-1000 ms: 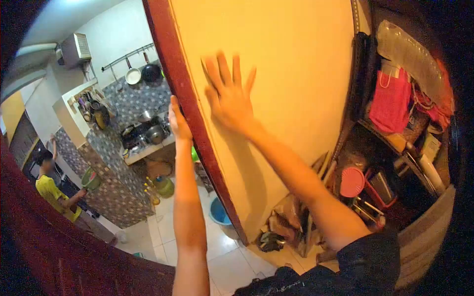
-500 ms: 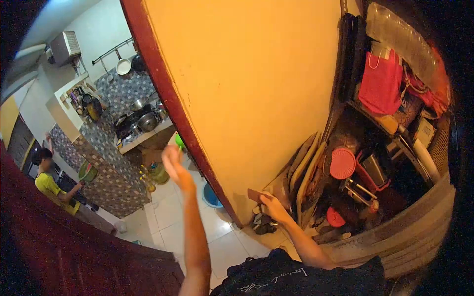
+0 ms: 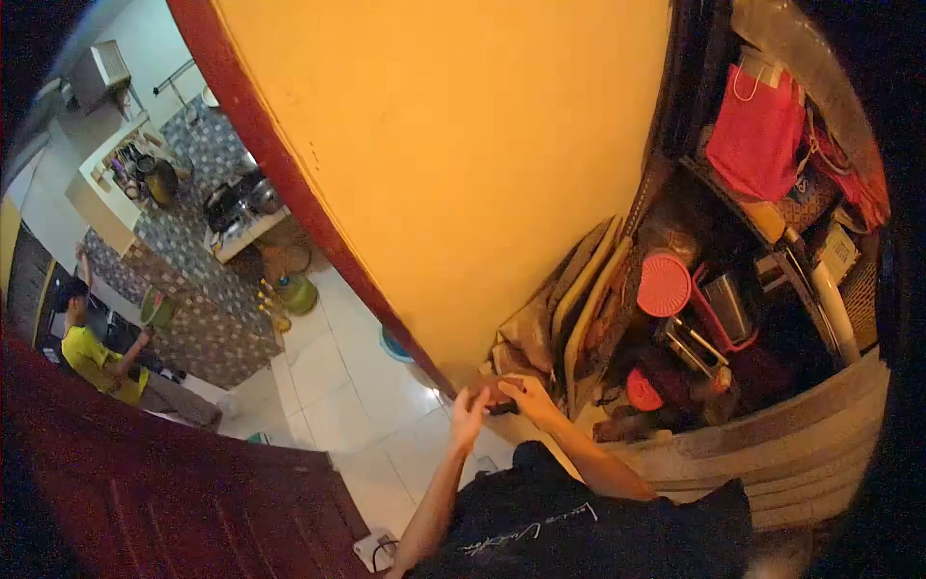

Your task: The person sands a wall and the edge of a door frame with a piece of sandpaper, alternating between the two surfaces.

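Note:
Both hands meet low in front of the yellow wall [image 3: 434, 174], at a small flat brown object [image 3: 497, 388]. My left hand [image 3: 471, 413] has its fingers on the left end of it. My right hand [image 3: 531, 399] grips the right end between thumb and fingers. What the object is, I cannot make out. Just behind the hands lean folded cardboard and sacks [image 3: 569, 323].
A person in a yellow shirt [image 3: 96, 362] holds a green basket [image 3: 156, 309] at the far left. A dark red door [image 3: 193, 482] stands at lower left. Right are a pink lid [image 3: 664, 286], a red bag [image 3: 757, 135] and a shelf.
My left hand has come down and right from its raised place and now touches the brown object. The camera view has shifted; the kitchen and wall sit further left.

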`<state>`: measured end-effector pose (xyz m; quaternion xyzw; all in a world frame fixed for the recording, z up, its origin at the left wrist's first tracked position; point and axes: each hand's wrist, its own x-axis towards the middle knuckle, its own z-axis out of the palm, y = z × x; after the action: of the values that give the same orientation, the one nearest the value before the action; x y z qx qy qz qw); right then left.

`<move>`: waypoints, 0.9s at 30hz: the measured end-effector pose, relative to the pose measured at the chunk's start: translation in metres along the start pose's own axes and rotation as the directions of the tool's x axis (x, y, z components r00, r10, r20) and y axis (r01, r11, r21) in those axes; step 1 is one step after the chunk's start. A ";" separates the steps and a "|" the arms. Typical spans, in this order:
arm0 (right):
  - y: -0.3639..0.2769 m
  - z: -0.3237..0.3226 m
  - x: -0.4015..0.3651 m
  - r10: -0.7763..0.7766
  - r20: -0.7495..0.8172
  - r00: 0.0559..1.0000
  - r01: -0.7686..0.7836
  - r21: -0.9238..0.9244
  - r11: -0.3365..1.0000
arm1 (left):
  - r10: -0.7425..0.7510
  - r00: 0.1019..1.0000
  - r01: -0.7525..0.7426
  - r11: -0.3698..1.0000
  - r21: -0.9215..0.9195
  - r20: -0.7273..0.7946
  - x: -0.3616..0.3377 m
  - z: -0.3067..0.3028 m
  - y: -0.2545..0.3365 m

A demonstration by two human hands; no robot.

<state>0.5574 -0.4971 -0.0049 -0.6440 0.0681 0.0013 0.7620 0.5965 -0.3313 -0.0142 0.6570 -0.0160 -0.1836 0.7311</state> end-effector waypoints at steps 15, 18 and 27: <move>-0.066 -0.093 0.010 -0.074 0.089 0.993 0.087 -0.149 0.985 | 0.056 0.998 -0.054 0.995 0.086 -0.016 0.019 0.053 0.042; -0.049 -0.121 0.013 -0.005 0.051 0.999 0.012 -0.140 0.990 | -0.014 0.999 0.009 0.995 0.098 0.051 0.012 0.072 0.036; -0.037 -0.156 -0.011 -0.051 0.424 0.904 0.155 -0.213 0.965 | -0.124 0.991 0.129 0.988 -0.085 0.059 0.003 0.109 -0.007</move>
<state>0.5337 -0.6557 0.0070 -0.7195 -0.1304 0.1059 0.6739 0.5685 -0.4361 -0.0065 0.6185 0.0144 -0.2475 0.7456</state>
